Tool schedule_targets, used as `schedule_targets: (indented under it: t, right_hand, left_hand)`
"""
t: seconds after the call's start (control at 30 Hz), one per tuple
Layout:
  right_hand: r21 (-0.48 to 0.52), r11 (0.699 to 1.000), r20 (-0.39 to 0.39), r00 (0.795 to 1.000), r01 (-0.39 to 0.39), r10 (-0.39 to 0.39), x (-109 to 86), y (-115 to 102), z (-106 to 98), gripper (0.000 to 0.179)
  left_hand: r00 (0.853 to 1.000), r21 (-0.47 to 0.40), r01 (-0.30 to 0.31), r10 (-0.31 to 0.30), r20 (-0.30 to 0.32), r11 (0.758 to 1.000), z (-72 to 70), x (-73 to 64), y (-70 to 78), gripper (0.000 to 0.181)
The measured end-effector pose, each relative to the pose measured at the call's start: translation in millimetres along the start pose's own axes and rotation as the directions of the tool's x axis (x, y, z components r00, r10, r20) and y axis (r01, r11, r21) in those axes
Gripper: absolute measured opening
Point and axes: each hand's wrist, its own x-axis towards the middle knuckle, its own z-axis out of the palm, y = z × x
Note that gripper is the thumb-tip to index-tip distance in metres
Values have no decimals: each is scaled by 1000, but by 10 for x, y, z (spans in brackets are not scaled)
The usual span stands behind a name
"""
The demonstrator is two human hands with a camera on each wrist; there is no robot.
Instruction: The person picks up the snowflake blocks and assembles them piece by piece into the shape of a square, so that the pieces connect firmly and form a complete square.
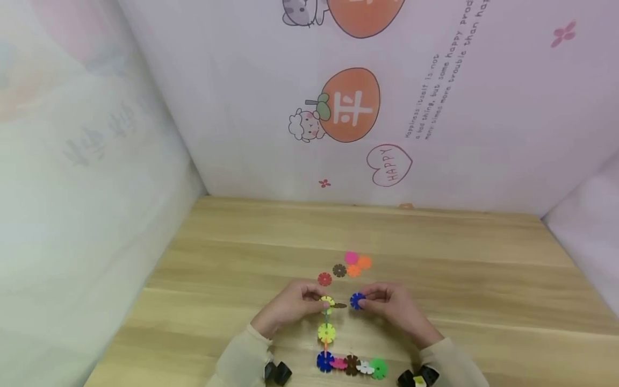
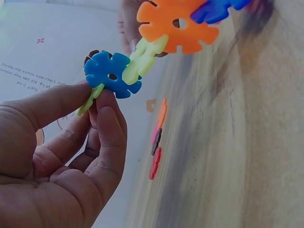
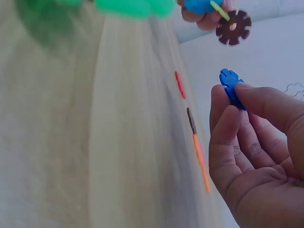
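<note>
My left hand (image 1: 295, 303) pinches a yellow notched disc (image 1: 327, 299) at the upper end of an L-shaped chain of interlocked plastic discs. From that yellow disc a brown disc (image 1: 340, 305) juts to the right, seen nearly edge-on. Right beside the pinch sits a teal-blue disc (image 2: 102, 71) of the chain. Lower down come another yellow disc (image 1: 326, 333), an orange disc (image 2: 175, 28) and a dark blue corner disc (image 1: 325, 362). The bottom row ends in a green disc (image 1: 379, 368). Between thumb and fingers my right hand (image 1: 394, 303) holds a loose blue disc (image 1: 357, 301), apart from the brown one.
Beyond the hands, loose discs lie flat on the wooden table (image 1: 232, 242): a red one (image 1: 324, 279), a dark brown one (image 1: 339, 270), a pink one (image 1: 351, 258) and overlapping orange ones (image 1: 354, 271). A printed white wall covering (image 1: 251, 134) rises behind the table.
</note>
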Motion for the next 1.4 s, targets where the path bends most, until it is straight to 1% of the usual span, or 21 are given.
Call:
schedule_targets:
  t: [0.07, 0.17, 0.33, 0.57, 0.83, 1.03, 1.2, 1.3, 1.4]
  right_hand:
    - [28, 1000, 20, 1000, 11, -11, -51, 3, 44, 32]
    - [39, 999, 24, 999, 31, -32, -95, -22, 68, 31]
    - [24, 998, 7, 999, 51, -51, -119, -110, 47, 30]
    - [23, 999, 7, 999, 41, -41, -151, -161, 31, 29]
    - [-11, 1000, -7, 1000, 30, -30, -125, -181, 50, 27]
    - [-21, 999, -10, 999, 33, -33, -61, -213, 69, 24]
    - [4, 999, -3, 999, 42, -42, -33, -216, 88, 23]
    - [31, 999, -5, 1000, 28, -28, -38, -200, 120, 24]
    - [55, 998, -8, 1000, 17, -16, -48, -172, 162, 26]
  left_hand:
    - [1000, -2, 1, -1, 5, 1000, 7, -33, -20, 15]
    - [1000, -4, 9, -9, 2, 1000, 9, -45, -20, 15]
    - [1000, -5, 15, -15, -5, 1000, 14, 8, 23, 15]
    - [1000, 9, 19, -19, 0, 1000, 37, 62, 31, 15]
    - [999, 29, 33, -32, -4, 999, 28, 60, 54, 15]
    - [999, 57, 45, -44, -27, 997, -17, 66, 69, 15]
    - [997, 51, 63, -61, -40, 997, -33, 75, 58, 16]
    - [996, 42, 75, -73, -41, 996, -28, 69, 29, 16]
    - [997, 40, 74, -72, -37, 996, -14, 53, -6, 16]
